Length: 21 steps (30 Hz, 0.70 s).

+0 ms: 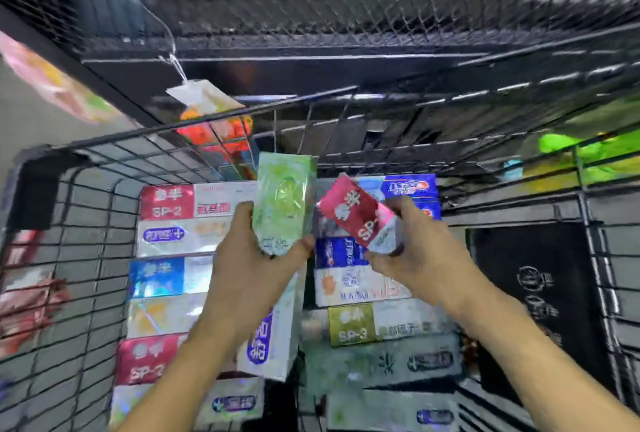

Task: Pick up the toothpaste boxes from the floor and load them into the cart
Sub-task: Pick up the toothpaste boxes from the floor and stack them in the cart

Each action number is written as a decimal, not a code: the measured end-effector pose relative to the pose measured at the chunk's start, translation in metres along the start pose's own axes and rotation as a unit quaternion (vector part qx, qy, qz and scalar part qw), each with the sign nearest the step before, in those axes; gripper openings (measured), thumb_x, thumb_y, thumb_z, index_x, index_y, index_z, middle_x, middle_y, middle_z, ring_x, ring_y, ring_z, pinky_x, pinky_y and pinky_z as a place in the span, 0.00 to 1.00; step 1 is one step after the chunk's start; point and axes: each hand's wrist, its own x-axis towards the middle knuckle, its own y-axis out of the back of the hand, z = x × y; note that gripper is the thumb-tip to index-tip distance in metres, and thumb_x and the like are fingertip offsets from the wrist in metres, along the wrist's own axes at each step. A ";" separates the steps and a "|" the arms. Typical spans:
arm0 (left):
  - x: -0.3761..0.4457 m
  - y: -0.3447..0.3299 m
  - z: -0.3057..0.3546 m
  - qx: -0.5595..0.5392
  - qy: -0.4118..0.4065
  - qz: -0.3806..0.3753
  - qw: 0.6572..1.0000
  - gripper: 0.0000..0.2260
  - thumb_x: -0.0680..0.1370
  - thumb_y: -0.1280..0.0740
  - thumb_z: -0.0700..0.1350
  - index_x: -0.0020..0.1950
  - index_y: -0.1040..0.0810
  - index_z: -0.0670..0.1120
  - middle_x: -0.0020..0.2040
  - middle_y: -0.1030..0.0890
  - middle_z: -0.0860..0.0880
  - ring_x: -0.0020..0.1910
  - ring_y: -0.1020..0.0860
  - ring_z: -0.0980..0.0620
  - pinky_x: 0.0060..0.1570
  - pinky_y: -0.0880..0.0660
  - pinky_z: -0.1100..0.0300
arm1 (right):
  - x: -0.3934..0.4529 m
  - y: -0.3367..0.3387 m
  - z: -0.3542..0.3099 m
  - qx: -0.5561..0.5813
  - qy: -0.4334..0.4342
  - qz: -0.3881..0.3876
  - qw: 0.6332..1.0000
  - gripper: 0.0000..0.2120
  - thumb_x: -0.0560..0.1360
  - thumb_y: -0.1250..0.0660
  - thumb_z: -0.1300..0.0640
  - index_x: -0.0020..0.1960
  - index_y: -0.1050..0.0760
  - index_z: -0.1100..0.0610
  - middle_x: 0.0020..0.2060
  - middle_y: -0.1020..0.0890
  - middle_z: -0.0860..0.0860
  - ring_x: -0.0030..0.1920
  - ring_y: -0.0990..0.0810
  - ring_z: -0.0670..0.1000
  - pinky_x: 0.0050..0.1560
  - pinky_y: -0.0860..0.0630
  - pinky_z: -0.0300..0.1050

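Two hands hold one box each above a loaded wire cart [79,209].
About a dozen toothpaste boxes [360,284] lie in two columns; left grip [252,258] clamps a green box [282,203], right grip [415,255] a red box [360,215].

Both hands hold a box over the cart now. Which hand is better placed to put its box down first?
Probably the right. The right hand holds the red box tilted low over the right stack, while the left hand holds the green box upright.
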 end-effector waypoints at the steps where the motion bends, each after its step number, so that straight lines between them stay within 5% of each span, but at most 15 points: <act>1: 0.002 0.000 -0.004 0.009 -0.008 0.008 1.000 0.15 0.73 0.24 0.45 0.53 0.26 0.54 0.43 0.19 0.68 0.40 0.21 0.68 0.36 0.30 0.74 | 0.009 -0.002 -0.001 -0.043 0.006 -0.002 0.999 0.27 0.69 0.25 0.45 0.63 0.34 0.43 0.53 0.19 0.44 0.54 0.20 0.51 0.41 0.33 0.45; 4: 0.004 0.005 -0.014 0.031 -0.021 0.030 0.999 0.14 0.73 0.25 0.46 0.52 0.27 0.57 0.44 0.19 0.67 0.41 0.20 0.65 0.38 0.29 0.69 | 0.034 -0.001 -0.002 -0.183 0.036 -0.008 0.982 0.30 0.72 0.28 0.43 0.69 0.35 0.47 0.61 0.20 0.49 0.61 0.21 0.57 0.46 0.29 0.49; 7: 0.001 0.011 -0.018 0.055 -0.022 0.055 0.997 0.15 0.72 0.25 0.47 0.49 0.31 0.55 0.37 0.20 0.59 0.31 0.24 0.63 0.31 0.31 0.64 | 0.057 -0.002 0.001 -0.213 0.069 -0.006 0.975 0.31 0.73 0.30 0.44 0.73 0.35 0.47 0.63 0.22 0.51 0.63 0.22 0.58 0.51 0.24 0.51; 12: -0.004 0.015 -0.019 0.112 -0.022 0.050 0.992 0.20 0.70 0.24 0.45 0.54 0.32 0.52 0.38 0.21 0.56 0.36 0.23 0.66 0.32 0.31 0.71 | 0.091 -0.010 0.020 -0.295 0.104 -0.003 0.950 0.35 0.75 0.32 0.49 0.79 0.40 0.49 0.67 0.30 0.57 0.64 0.30 0.61 0.64 0.31 0.53; 17: -0.010 0.009 -0.024 0.137 -0.012 0.009 0.990 0.22 0.69 0.24 0.49 0.54 0.33 0.59 0.39 0.20 0.57 0.37 0.22 0.60 0.34 0.26 0.57 | 0.088 -0.025 0.034 -0.333 0.161 0.158 0.916 0.34 0.67 0.24 0.60 0.72 0.28 0.52 0.59 0.23 0.62 0.55 0.24 0.66 0.59 0.27 0.59; 21: -0.011 0.003 -0.025 0.234 -0.081 -0.021 0.969 0.28 0.63 0.35 0.62 0.61 0.32 0.58 0.51 0.25 0.58 0.43 0.22 0.52 0.39 0.23 0.50 | 0.077 -0.027 0.046 -0.288 0.193 0.206 0.915 0.33 0.67 0.24 0.61 0.71 0.26 0.52 0.63 0.22 0.59 0.62 0.25 0.64 0.63 0.28 0.61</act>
